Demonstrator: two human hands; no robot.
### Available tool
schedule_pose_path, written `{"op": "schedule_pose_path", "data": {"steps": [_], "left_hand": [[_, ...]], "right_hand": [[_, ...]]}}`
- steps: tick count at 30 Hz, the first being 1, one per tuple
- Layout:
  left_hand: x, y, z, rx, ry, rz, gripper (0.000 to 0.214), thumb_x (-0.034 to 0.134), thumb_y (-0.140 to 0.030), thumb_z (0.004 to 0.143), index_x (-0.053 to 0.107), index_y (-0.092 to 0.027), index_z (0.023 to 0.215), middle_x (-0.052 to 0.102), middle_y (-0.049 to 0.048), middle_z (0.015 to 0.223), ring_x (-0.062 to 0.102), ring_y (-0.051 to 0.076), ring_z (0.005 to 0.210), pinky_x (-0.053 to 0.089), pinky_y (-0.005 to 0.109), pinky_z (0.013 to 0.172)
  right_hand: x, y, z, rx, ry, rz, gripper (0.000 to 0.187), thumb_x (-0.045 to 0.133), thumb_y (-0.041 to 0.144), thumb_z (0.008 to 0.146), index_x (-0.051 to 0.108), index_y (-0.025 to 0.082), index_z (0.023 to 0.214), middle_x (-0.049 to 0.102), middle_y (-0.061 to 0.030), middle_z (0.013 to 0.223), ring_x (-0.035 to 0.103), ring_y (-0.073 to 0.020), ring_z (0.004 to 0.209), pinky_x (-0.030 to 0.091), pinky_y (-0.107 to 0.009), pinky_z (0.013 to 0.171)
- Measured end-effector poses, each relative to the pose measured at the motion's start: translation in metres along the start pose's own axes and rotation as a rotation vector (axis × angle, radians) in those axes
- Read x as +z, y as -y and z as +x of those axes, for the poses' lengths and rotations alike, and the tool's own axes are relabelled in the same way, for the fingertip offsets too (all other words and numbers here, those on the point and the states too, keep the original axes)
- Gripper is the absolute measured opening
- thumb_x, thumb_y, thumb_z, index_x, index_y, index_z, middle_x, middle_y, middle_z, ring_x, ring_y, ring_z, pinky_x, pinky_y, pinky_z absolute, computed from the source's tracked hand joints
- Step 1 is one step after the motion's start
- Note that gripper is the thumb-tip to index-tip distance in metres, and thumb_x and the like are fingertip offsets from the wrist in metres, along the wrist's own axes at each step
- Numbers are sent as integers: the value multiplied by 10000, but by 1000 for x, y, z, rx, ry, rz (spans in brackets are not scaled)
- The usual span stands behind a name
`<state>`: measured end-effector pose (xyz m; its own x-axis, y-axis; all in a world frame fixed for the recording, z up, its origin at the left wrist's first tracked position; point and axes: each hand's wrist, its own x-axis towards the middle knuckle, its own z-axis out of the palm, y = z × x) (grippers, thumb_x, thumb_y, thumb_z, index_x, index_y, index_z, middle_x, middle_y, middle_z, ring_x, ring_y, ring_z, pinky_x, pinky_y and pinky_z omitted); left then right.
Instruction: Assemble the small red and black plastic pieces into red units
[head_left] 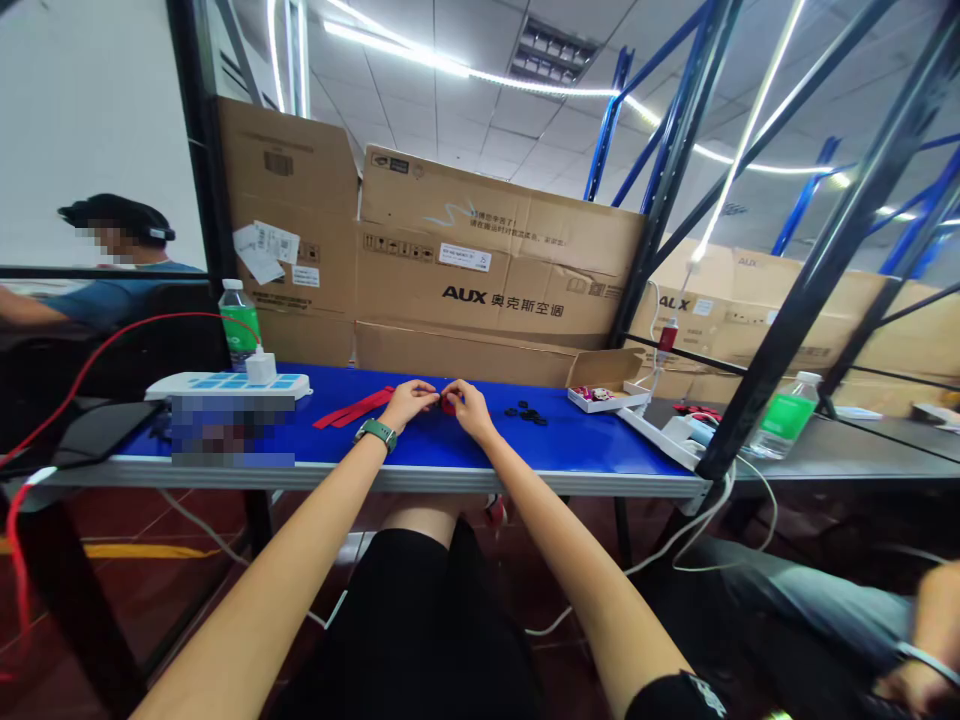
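Pinching a red piece between the fingertips of both hands, you work at the centre of the frame, low over the blue table. Your left hand, with a watch on its wrist, closes on the piece from the left. Your right hand closes on it from the right, so it touches both and is mostly hidden by fingers. This looks like a fine fitting or folding step, and the next move likely calls for a steady two-handed pinch and small finger work. Red strips lie just left of your left hand, black rings lie near your right, and a small box sits further right.
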<state>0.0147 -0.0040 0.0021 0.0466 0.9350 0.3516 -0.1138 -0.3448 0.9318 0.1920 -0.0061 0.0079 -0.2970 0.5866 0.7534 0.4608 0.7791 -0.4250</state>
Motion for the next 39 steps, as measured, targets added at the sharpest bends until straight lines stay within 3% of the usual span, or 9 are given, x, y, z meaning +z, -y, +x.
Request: {"op": "schedule_pose_path", "data": {"steps": [8,12,21,28,34,39], "left_hand": [[2,1,2,73,10,58,465,931,-370,489,681,-135,802,695,48,743,638,169,689,495,275,628],[2,2,0,84,53,73,439,920,-387,516,691,-136,794,696,55,756,636,174,700,489,275,626],[3,2,-3,9,176,26,442,911,-336,554,705,-131,888,714,73,896,655,191,806,510,306,722],[-4,9,0,-155,238,-92,492,940,-283,527,699,-116,922,718,62,811,651,152,743,500,296,745],[-4,9,2,-113,231,-87,433,916,-225,515,717,-131,888,727,64,846,650,164,802,486,297,790],[0,5,-1,-22,262,42,321,844,-161,550,747,-144,855,725,60,854,639,177,841,470,309,848]], "right_hand": [[11,-11,-3,93,38,74,234,501,152,776,414,244,973,568,18,834,578,-157,748,477,-274,725],[12,-12,-4,121,29,77,276,526,170,757,368,255,967,548,58,737,565,-145,646,467,-260,671],[5,-5,-3,199,70,143,326,569,163,732,336,269,933,620,68,711,634,-155,686,492,-271,710],[3,-6,-4,156,84,97,303,549,135,727,358,267,922,621,69,736,623,-146,711,485,-271,761],[5,-8,-4,184,78,61,297,549,132,725,370,267,919,629,72,716,628,-151,700,486,-267,736],[6,-12,-5,167,137,59,309,557,109,701,372,261,897,605,75,705,623,-153,706,477,-264,730]]}}
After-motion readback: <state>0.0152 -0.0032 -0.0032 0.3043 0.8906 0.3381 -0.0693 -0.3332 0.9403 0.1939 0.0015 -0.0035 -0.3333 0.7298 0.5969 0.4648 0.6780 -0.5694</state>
